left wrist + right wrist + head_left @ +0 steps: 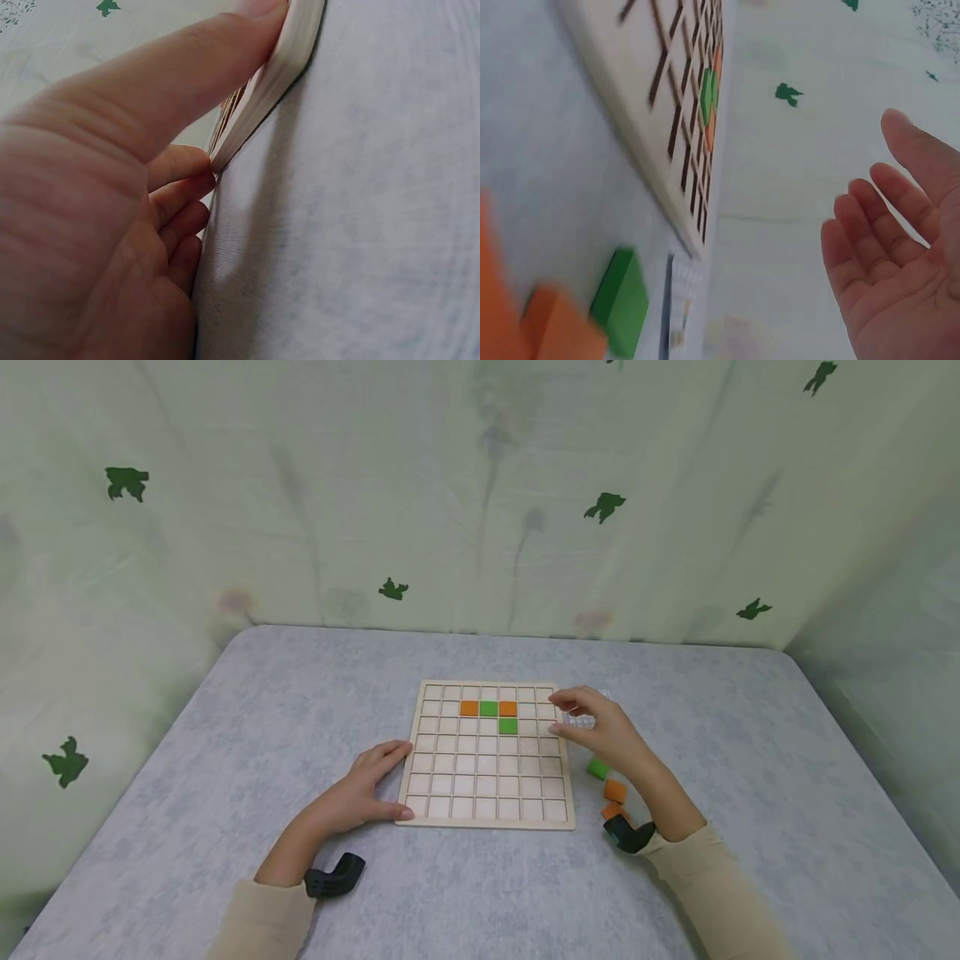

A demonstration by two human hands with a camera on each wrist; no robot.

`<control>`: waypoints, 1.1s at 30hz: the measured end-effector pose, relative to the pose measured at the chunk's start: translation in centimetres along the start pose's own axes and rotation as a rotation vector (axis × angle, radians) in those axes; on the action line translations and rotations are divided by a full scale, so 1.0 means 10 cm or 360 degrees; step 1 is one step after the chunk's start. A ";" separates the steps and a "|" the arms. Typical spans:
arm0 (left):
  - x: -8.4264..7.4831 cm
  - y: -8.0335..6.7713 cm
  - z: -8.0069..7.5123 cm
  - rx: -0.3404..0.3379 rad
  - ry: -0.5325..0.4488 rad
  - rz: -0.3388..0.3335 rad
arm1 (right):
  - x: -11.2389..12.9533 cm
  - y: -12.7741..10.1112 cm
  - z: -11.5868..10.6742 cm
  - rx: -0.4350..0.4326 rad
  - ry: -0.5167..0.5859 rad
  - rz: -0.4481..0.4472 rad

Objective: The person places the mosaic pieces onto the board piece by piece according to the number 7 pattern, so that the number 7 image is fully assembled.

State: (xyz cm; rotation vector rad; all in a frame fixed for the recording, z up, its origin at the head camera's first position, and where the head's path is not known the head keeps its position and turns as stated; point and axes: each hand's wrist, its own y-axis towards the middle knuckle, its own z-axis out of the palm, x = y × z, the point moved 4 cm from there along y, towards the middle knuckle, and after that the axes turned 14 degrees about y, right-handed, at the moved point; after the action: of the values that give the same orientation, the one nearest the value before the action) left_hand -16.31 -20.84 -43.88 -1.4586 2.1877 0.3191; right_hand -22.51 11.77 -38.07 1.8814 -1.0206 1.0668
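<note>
A wooden grid board (487,777) lies flat on the grey table. Its far rows hold two orange tiles (469,708) and two green tiles (507,725). My left hand (371,783) rests against the board's near left corner, thumb (187,75) straight along the board's edge (277,75) and fingers relaxed beside it. My right hand (600,727) hovers at the board's far right edge, palm bare and fingers spread (885,262), holding nothing. Just under it lies a small white gridded card (581,720).
Loose tiles lie right of the board near my right wrist: a green one (597,768) (622,300) and two orange ones (615,790). A leaf-patterned curtain (480,527) rings the table's far and side edges.
</note>
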 end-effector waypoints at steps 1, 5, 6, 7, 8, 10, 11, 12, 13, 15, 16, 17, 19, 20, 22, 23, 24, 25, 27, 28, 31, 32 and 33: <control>0.00 0.00 0.00 0.0000 0.0000 0.0000 | 0.00 -0.05 -0.04 -0.0008 -0.0016 -0.0003; 0.00 -0.01 0.00 0.0000 -0.0014 0.0001 | -0.06 -0.26 -0.15 -0.0015 -0.0073 0.0011; 0.00 -0.01 0.00 -0.0001 -0.0017 0.0001 | -0.08 -0.31 -0.17 -0.0013 -0.0074 0.0015; 0.00 -0.01 0.00 -0.0003 -0.0020 0.0002 | -0.11 -0.35 -0.19 -0.0013 -0.0081 0.0019; 0.00 -0.01 0.00 -0.0003 -0.0022 0.0002 | -0.14 -0.39 -0.21 -0.0011 -0.0092 0.0022; 0.00 -0.01 0.00 -0.0003 -0.0022 0.0003 | -0.19 -0.47 -0.24 0.0000 -0.0110 0.0026; 0.00 -0.01 0.00 -0.0003 -0.0024 0.0003 | -0.22 -0.51 -0.25 0.0008 -0.0124 0.0025; 0.00 -0.01 0.00 -0.0004 -0.0022 0.0004 | -0.24 -0.54 -0.26 0.0012 -0.0137 0.0028; 0.00 -0.01 0.00 -0.0004 -0.0021 0.0003 | -0.27 -0.57 -0.27 0.0014 -0.0158 0.0035; 0.00 -0.01 0.00 -0.0005 -0.0022 0.0004 | -0.31 -0.63 -0.28 0.0031 -0.0192 0.0062; 0.00 -0.01 0.00 -0.0004 -0.0025 0.0004 | -0.34 -0.66 -0.28 0.0043 -0.0206 0.0082; 0.00 -0.01 0.00 -0.0004 -0.0026 0.0003 | -0.36 -0.69 -0.29 0.0048 -0.0219 0.0108; 0.00 -0.01 0.00 -0.0002 -0.0025 0.0004 | -0.41 -0.74 -0.30 0.0068 -0.0244 0.0164; 0.00 -0.01 0.00 -0.0001 -0.0024 0.0004 | -0.44 -0.77 -0.30 0.0083 -0.0247 0.0189; 0.00 -0.01 0.00 0.0003 -0.0020 0.0001 | -0.49 -0.81 -0.30 0.0096 -0.0247 0.0229; 0.00 -0.01 0.00 0.0005 -0.0017 -0.0001 | -0.50 -0.83 -0.30 0.0096 -0.0245 0.0238; 0.00 -0.01 0.00 0.0007 -0.0015 -0.0003 | -0.51 -0.84 -0.30 0.0097 -0.0246 0.0240; -0.01 -0.01 0.00 0.0006 -0.0012 -0.0003 | -0.52 -0.85 -0.30 0.0092 -0.0244 0.0241; -0.01 -0.01 0.00 0.0004 -0.0016 -0.0006 | -0.54 -0.85 -0.31 0.0074 -0.0273 0.0242; -0.01 -0.01 0.00 0.0003 -0.0019 -0.0006 | -0.55 -0.85 -0.31 0.0061 -0.0292 0.0239; 0.00 -0.01 0.00 -0.0006 -0.0022 0.0001 | -0.55 -0.85 -0.33 0.0029 -0.0365 0.0237; 0.00 0.00 0.00 -0.0008 -0.0025 0.0003 | -0.55 -0.85 -0.33 0.0023 -0.0385 0.0234; 0.00 0.00 0.00 -0.0009 -0.0026 0.0006 | -0.54 -0.85 -0.34 0.0022 -0.0398 0.0228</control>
State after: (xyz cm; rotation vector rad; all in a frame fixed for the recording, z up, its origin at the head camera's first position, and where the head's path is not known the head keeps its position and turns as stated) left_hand -16.27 -20.83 -43.89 -1.4504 2.1785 0.3377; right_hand -17.86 19.72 -43.40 2.0136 -1.3097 0.9350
